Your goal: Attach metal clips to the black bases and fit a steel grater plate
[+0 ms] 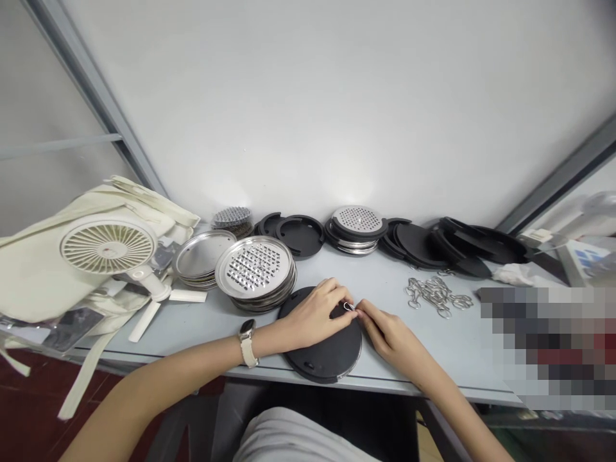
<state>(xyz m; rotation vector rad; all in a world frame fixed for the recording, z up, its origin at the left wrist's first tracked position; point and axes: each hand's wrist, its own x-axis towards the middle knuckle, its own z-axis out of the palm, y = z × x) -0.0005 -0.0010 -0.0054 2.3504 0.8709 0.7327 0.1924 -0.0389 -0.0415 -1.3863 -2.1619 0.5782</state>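
A small bent metal wire clip [348,307] is pinched between my two hands above the right side of a round black disc. My left hand [315,313] reaches over the black disc [323,356], its thumb and curled fingers closed at the clip's left end. From the right, my right hand [389,333] grips the clip's other end with thumb and forefinger. The disc lies flat near the table's front edge, with a silvery rim showing at its lower right. My left hand and forearm cover part of it.
Grater discs [255,266] and plain metal discs [205,253] are stacked at left. Black round parts [418,244] line the wall around another stack topped by a perforated disc [359,219]. Loose wire clips [436,294] lie right. A fan [110,247] and cream bag [29,269] sit far left.
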